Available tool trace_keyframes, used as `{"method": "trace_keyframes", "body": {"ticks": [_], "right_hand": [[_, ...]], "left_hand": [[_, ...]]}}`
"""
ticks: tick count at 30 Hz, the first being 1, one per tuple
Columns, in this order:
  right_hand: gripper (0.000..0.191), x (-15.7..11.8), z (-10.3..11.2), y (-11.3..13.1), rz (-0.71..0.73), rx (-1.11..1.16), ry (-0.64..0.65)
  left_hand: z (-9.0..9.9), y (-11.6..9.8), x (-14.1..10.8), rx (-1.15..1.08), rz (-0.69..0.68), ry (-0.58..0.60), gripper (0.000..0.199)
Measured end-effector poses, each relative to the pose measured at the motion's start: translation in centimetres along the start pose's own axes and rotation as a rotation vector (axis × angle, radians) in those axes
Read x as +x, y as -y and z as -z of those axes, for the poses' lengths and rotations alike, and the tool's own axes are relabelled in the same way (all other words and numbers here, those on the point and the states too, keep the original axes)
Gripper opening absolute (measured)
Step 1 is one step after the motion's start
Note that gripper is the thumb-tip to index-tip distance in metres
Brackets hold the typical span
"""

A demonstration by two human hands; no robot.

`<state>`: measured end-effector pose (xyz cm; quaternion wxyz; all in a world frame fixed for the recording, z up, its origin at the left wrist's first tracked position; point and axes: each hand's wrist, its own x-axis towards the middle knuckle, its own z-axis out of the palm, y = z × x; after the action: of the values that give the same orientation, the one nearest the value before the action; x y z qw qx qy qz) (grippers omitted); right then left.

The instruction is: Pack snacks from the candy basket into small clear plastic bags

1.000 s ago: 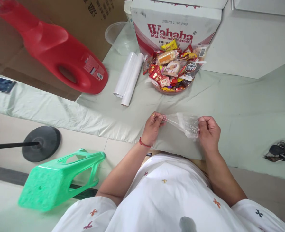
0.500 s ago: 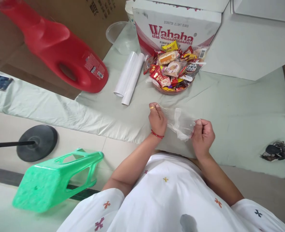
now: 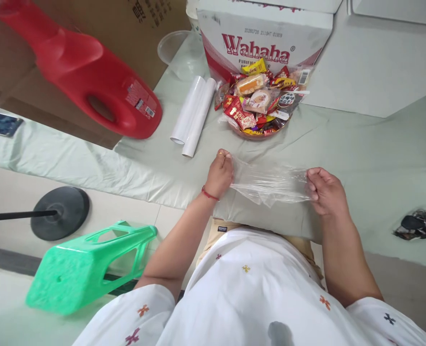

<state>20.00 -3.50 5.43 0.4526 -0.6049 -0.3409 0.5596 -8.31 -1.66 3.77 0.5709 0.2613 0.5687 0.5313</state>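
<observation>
A clear, thin plastic bag (image 3: 270,183) is stretched flat between my two hands, above the front part of the cloth-covered table. My left hand (image 3: 220,172) is closed on its left end, with a red string round the wrist. At the right end, my right hand (image 3: 326,189) pinches the plastic between thumb and fingers. Just beyond the bag stands a round dish (image 3: 258,136) heaped with wrapped snacks (image 3: 259,101). Two white rolls (image 3: 194,115) lie side by side to the left of the dish.
A Wahaha box (image 3: 263,43) stands behind the snacks, beside a large white box (image 3: 371,62). A red jug (image 3: 90,77) is at the left. Keys (image 3: 415,225) lie far right. On the floor are a green stool (image 3: 72,274) and a black round base (image 3: 63,214).
My hands have moved apart, the left one leftward and the right one rightward. The plastic between them is now pulled wider and tauter.
</observation>
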Motion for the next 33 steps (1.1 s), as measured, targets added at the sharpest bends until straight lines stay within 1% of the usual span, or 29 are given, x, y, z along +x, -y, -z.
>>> {"method": "trace_keyframes", "body": {"ticks": [1,3,4,6,9,12,14,18,21,24,26,27,30,32,33], "right_hand": [[0.040,0.3,-0.1,0.1,-0.088,0.098,0.037],[0.044,0.7,-0.5,0.1,-0.188,0.244,0.065],[0.043,0.9,-0.7,0.0,-0.205,0.303,0.057],[0.041,1.0,-1.2,-0.4,-0.213,0.396,0.024],[0.037,1.3,-1.5,-1.2,-0.236,0.489,0.002],[0.035,1.6,-1.3,-1.9,-0.285,0.548,0.016],[0.034,1.8,-1.3,-2.2,-0.304,0.570,0.010],[0.034,1.6,-1.9,-2.4,-0.284,0.589,-0.032],[0.033,1.1,-2.2,-2.5,-0.228,0.503,-0.053],[0.026,1.3,-1.5,-2.6,-0.082,0.273,-0.144],[0.020,1.9,-0.4,-2.6,0.000,0.099,-0.201],[0.018,2.3,0.1,-2.6,0.017,0.023,-0.207],[0.018,3.2,1.6,-2.6,0.023,-0.153,-0.176],[0.021,3.4,2.2,-2.6,0.041,-0.262,-0.162],[0.021,3.4,2.3,-2.6,0.052,-0.315,-0.155]], "left_hand": [[-0.1,0.0,0.0,-0.076,0.111,0.026,0.033],[-0.3,0.0,-0.1,-0.199,0.316,0.095,0.036],[-0.4,0.0,-0.3,-0.262,0.401,0.131,0.041],[-0.4,0.1,-1.1,-0.368,0.490,0.182,0.055],[-0.1,0.6,-2.9,-0.446,0.510,0.207,0.065],[0.1,1.3,-5.0,-0.446,0.557,0.205,0.070],[-0.1,1.7,-6.2,-0.428,0.575,0.217,0.072],[-1.0,2.4,-7.6,-0.325,0.538,0.248,0.061],[-1.2,2.8,-7.4,-0.177,0.512,0.221,0.054],[-0.4,2.8,-7.1,-0.048,0.497,0.256,0.050],[0.5,2.8,-7.1,0.008,0.530,0.292,0.051],[1.1,2.8,-7.2,0.032,0.555,0.296,0.051],[3.1,3.2,-7.9,0.132,0.605,0.284,0.047],[4.6,3.4,-8.7,0.288,0.594,0.304,0.041],[5.2,3.3,-9.1,0.395,0.563,0.314,0.038]]}}
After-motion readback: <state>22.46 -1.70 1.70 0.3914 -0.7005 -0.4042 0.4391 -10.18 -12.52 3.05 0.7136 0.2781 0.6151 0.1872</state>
